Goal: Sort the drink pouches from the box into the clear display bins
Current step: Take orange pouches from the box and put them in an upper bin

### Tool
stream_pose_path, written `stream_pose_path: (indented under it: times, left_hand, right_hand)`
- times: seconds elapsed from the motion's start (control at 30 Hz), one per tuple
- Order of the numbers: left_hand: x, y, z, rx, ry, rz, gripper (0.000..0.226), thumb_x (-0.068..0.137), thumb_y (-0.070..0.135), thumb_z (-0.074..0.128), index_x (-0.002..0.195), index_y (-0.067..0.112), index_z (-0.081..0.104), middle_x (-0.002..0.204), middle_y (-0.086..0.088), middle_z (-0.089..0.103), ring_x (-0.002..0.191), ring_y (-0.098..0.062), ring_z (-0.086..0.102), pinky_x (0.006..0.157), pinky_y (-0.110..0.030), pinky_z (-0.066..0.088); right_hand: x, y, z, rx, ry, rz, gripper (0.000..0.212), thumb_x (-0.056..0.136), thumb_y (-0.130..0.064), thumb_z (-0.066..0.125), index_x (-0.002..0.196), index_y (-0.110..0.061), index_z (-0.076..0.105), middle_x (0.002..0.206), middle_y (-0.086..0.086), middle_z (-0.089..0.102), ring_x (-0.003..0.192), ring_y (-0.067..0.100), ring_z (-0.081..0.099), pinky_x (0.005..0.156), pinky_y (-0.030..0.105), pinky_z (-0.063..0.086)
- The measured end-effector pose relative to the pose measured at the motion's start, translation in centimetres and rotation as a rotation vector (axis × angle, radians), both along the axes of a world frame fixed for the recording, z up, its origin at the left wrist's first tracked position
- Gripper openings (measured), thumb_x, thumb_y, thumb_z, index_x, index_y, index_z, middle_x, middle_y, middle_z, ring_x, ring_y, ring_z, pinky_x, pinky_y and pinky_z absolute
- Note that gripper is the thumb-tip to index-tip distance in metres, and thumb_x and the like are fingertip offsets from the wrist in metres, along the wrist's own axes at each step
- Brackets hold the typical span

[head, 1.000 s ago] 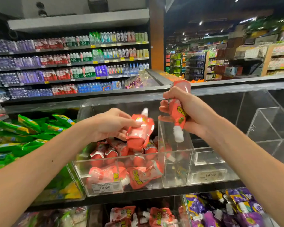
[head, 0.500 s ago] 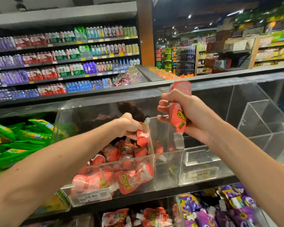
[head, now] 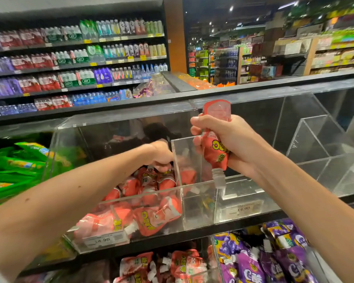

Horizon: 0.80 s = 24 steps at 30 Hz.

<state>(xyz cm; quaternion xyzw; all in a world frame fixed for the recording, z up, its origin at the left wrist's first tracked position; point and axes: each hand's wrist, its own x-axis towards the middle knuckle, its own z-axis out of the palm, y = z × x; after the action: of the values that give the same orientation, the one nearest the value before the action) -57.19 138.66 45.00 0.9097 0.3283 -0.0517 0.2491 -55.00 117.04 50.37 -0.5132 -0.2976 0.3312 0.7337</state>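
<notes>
Supermarket aisle, bottle shelves (head: 76, 64) behind a row of clear bins (head: 319, 176). Green pouches (head: 18, 166) lie at far left. The left hand (head: 161, 155) reaches into the bin of red pouches (head: 151, 217), fingers curled on the pile; grasping or not, I cannot tell. The right hand (head: 235, 139) is clenched round one red pouch (head: 217, 152), cap down, above the next bin. Purple pouches (head: 274, 260) sit below right

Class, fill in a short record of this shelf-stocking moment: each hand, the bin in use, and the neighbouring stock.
Left hand: inside the clear bin, fingers curled over the red pouches; grip unclear
Right hand: grips a red pouch, spout down
Left of bin: green pouches
Below: purple pouches
</notes>
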Motion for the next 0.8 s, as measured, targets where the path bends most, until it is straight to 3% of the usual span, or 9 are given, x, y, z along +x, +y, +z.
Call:
stream_pose_path:
  times: [0.13, 0.2, 0.3, 0.4, 0.47, 0.53, 0.6, 0.7, 0.8]
  left_hand:
    - [-4.3, 0.6, 2.7, -0.063, -0.115, -0.157, 0.006, 0.089, 0.004, 0.068, 0.084, 0.005, 0.072, 0.066, -0.005, 0.067, 0.053, -0.014, 0.059, 0.051, -0.025, 0.052]
    - [-7.4, 0.2, 3.9, -0.031, -0.001, -0.348, 0.011, 0.087, 0.005, 0.07, 0.092, 0.013, 0.077, 0.071, 0.003, 0.073, 0.066, -0.01, 0.066, 0.062, -0.026, 0.054]
    - [-10.7, -0.4, 3.9, -0.132, 0.061, -0.445, 0.017, 0.088, 0.006, 0.071, 0.102, 0.013, 0.078, 0.091, -0.003, 0.077, 0.084, -0.011, 0.069, 0.078, -0.032, 0.055]
    - [-13.2, -0.6, 4.9, -0.35, -0.134, -0.398, 0.028, 0.085, -0.007, 0.068, 0.105, 0.011, 0.073, 0.095, -0.007, 0.077, 0.084, -0.014, 0.071, 0.074, -0.025, 0.055]
    - [-14.8, -0.1, 6.3, -0.504, -0.274, -0.378, 0.039, 0.084, -0.011, 0.067, 0.119, 0.006, 0.066, 0.111, -0.015, 0.073, 0.104, -0.031, 0.069, 0.087, -0.037, 0.055]
    - [-16.2, 0.4, 7.3, -0.543, -0.346, -0.381, 0.046, 0.087, 0.003, 0.069, 0.132, 0.007, 0.058, 0.127, -0.019, 0.065, 0.122, -0.04, 0.058, 0.099, -0.047, 0.048]
    - [-17.2, 0.4, 7.7, -0.442, -0.38, -0.343, 0.054, 0.082, 0.034, 0.075, 0.131, 0.016, 0.06, 0.123, -0.014, 0.067, 0.118, -0.033, 0.061, 0.099, -0.046, 0.049]
    - [-18.3, 0.4, 7.6, -0.225, -0.469, -0.214, 0.06, 0.069, 0.061, 0.075, 0.123, 0.038, 0.062, 0.105, -0.003, 0.073, 0.098, -0.017, 0.067, 0.083, -0.035, 0.056]
    - [-19.4, 0.8, 7.5, 0.044, -0.474, -0.151, 0.057, 0.07, 0.081, 0.053, 0.116, 0.047, 0.061, 0.091, 0.014, 0.072, 0.089, -0.003, 0.065, 0.077, -0.03, 0.056]
  right_hand:
    - [-0.5, 0.4, 0.2, -0.026, -0.087, -0.036, 0.017, 0.083, -0.017, 0.076, 0.081, -0.011, 0.06, 0.066, 0.003, 0.064, 0.051, 0.013, 0.06, 0.047, 0.022, 0.048]
    - [-1.0, 0.9, 0.5, -0.007, -0.084, -0.006, 0.017, 0.085, -0.018, 0.075, 0.084, -0.01, 0.06, 0.067, 0.004, 0.063, 0.053, 0.013, 0.06, 0.048, 0.023, 0.05]
    - [-2.5, 2.2, 1.3, 0.07, 0.019, 0.122, 0.01, 0.09, -0.016, 0.063, 0.091, -0.011, 0.054, 0.076, 0.009, 0.06, 0.062, 0.019, 0.058, 0.057, 0.026, 0.051]
    - [-4.1, 4.3, 2.0, 0.106, 0.09, 0.189, 0.005, 0.091, -0.011, 0.049, 0.088, -0.009, 0.053, 0.081, 0.014, 0.056, 0.073, 0.027, 0.052, 0.067, 0.032, 0.048]
    - [-4.6, 6.2, 1.9, 0.107, -0.023, 0.109, 0.006, 0.092, -0.01, 0.052, 0.096, -0.007, 0.054, 0.087, 0.016, 0.058, 0.08, 0.029, 0.055, 0.076, 0.04, 0.047]
    - [-5.0, 7.8, 1.7, 0.143, -0.047, 0.085, 0.021, 0.093, -0.011, 0.061, 0.112, -0.006, 0.053, 0.09, 0.011, 0.062, 0.077, 0.023, 0.062, 0.074, 0.037, 0.053]
    - [-5.3, 9.0, 1.3, 0.16, -0.12, 0.084, 0.03, 0.093, -0.016, 0.067, 0.119, -0.01, 0.053, 0.093, 0.005, 0.066, 0.075, 0.015, 0.066, 0.067, 0.032, 0.054]
    - [-5.9, 9.9, 0.9, 0.048, -0.523, 0.047, 0.035, 0.087, -0.02, 0.074, 0.119, -0.018, 0.058, 0.094, -0.001, 0.07, 0.078, 0.008, 0.067, 0.071, 0.027, 0.055]
    - [-6.2, 11.3, 0.5, 0.002, -0.885, -0.042, 0.044, 0.079, -0.021, 0.081, 0.119, -0.021, 0.064, 0.095, -0.007, 0.067, 0.068, -0.003, 0.056, 0.067, 0.016, 0.043]
